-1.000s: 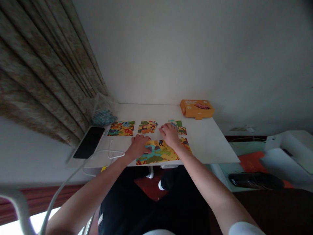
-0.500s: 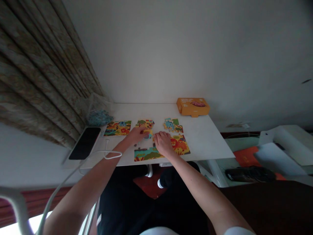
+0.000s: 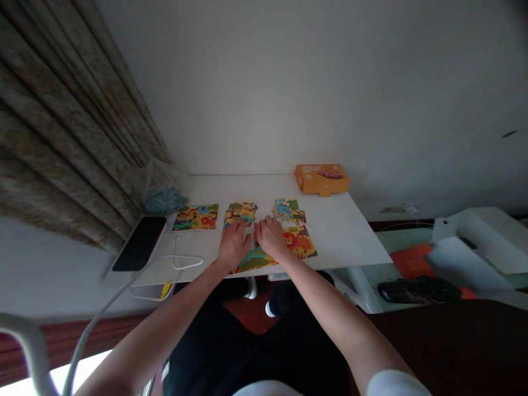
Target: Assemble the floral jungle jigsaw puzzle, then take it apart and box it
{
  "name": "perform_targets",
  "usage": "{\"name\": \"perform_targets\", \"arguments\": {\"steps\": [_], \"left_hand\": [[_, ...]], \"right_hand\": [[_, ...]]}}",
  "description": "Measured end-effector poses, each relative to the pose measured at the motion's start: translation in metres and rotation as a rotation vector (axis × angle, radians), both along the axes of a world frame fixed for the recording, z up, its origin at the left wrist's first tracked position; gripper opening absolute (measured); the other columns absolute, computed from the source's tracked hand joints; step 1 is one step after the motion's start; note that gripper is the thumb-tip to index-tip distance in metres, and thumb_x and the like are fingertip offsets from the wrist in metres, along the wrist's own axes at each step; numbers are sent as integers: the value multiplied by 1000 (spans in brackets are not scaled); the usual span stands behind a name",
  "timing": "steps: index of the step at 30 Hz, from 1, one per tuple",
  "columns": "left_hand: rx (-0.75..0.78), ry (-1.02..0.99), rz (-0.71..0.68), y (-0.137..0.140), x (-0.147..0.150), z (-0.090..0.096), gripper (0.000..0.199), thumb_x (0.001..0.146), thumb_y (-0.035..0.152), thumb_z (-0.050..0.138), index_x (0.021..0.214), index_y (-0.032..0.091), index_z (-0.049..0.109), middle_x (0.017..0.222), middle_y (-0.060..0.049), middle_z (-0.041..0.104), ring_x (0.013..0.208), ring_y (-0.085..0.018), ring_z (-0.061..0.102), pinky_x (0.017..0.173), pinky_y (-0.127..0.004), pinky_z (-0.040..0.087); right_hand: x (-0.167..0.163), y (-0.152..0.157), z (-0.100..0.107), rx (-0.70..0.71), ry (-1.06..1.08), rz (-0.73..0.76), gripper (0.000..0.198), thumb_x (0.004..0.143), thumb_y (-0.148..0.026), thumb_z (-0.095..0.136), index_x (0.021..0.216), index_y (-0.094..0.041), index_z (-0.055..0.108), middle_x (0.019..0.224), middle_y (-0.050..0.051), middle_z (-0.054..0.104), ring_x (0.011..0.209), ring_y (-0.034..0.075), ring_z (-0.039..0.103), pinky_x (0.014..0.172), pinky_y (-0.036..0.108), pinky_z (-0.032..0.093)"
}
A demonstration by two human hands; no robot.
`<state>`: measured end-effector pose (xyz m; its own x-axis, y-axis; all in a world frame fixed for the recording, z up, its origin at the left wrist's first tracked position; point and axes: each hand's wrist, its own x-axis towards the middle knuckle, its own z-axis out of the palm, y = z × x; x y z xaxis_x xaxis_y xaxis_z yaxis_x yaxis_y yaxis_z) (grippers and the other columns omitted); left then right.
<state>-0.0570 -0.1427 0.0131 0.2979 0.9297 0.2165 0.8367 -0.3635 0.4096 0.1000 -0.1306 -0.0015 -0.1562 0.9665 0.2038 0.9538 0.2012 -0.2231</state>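
Parts of a jigsaw puzzle with cartoon animals lie on the white table. My left hand (image 3: 235, 242) rests on the left puzzle section (image 3: 239, 212), palm down, fingers spread and thumb apart. To its right, my right hand (image 3: 270, 237) has its fingers bent together over a puzzle piece (image 3: 256, 242) beside the lion section (image 3: 299, 241); the fingers hide most of that piece. Below both hands runs a green and blue bottom strip (image 3: 256, 260). A joined group with a blue elephant (image 3: 284, 210) lies beyond my right hand. The reference picture card (image 3: 195, 216) lies on the left.
An orange puzzle box (image 3: 322, 180) stands at the back right of the table (image 3: 342, 236). At the left are a black phone (image 3: 140, 243), a white cable (image 3: 187, 263) and a clear bag with blue contents (image 3: 163, 199). A dark bottle (image 3: 418, 290) lies lower right.
My left hand has come down and nearer, from pinching a yellow and blue piece to lying spread over the left section. My right hand stays at nearly the same spot.
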Motion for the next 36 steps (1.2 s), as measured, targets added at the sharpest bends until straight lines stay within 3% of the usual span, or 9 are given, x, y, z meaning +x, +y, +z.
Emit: {"name": "perform_targets", "arguments": {"steps": [4,10,13,17,21,25,29,32,36], "left_hand": [[-91,9,-78,-21,10,-10,40,92,29,65,130,19,58,127,-13,67,122,-30,62,105,-45,47],[-261,-137,-42,-2,30,-16,68,76,26,82,138,16,54,130,-16,64,116,-30,66,100,-44,51],[-296,-265,-45,9,35,-17,57,74,18,80,128,18,62,122,-12,67,108,-25,67,96,-40,54],[-295,-460,84,22,30,-15,37,80,15,70,117,21,67,111,-6,70,86,-18,68,83,-35,58],[-312,-568,154,43,12,-3,38,83,19,67,121,20,65,114,-7,72,86,-18,70,81,-34,59],[-183,-326,187,64,-2,15,38,85,18,64,123,19,65,119,-10,70,106,-24,68,97,-40,55],[71,-8,239,58,3,25,37,93,24,56,129,19,64,140,-16,59,132,-34,54,114,-53,38],[67,73,110,31,22,23,34,96,28,54,129,22,64,140,-14,60,132,-33,53,117,-54,33],[-72,92,-96,-20,61,7,41,97,40,59,131,19,63,136,-16,64,125,-33,60,113,-53,40]], "right_hand": [[5,4,-2,110,79,4,46,111,-32,32,93,-18,72,95,12,66,96,25,59,88,34,44],[10,5,-1,165,209,-113,52,111,-34,27,89,-18,71,94,11,68,89,22,64,81,31,45],[12,9,1,174,268,-183,57,111,-37,23,88,-18,71,94,12,71,87,22,66,79,31,46],[16,23,8,49,315,-275,67,111,-43,16,88,-17,74,88,14,75,81,23,69,74,31,47],[19,49,17,-45,325,-315,79,111,-48,8,85,-16,76,82,15,76,79,24,73,73,32,47],[29,80,22,-61,331,-392,83,109,-53,6,91,-14,76,89,18,76,82,26,73,74,32,47],[53,90,20,-18,311,-380,72,111,-45,11,97,-14,74,96,16,76,89,24,70,78,31,47],[79,70,15,39,236,-239,54,111,-39,26,96,-17,73,98,13,75,93,22,68,83,30,46],[112,19,2,70,125,20,41,108,-34,40,89,-19,73,95,11,73,96,23,66,89,33,46]]}}
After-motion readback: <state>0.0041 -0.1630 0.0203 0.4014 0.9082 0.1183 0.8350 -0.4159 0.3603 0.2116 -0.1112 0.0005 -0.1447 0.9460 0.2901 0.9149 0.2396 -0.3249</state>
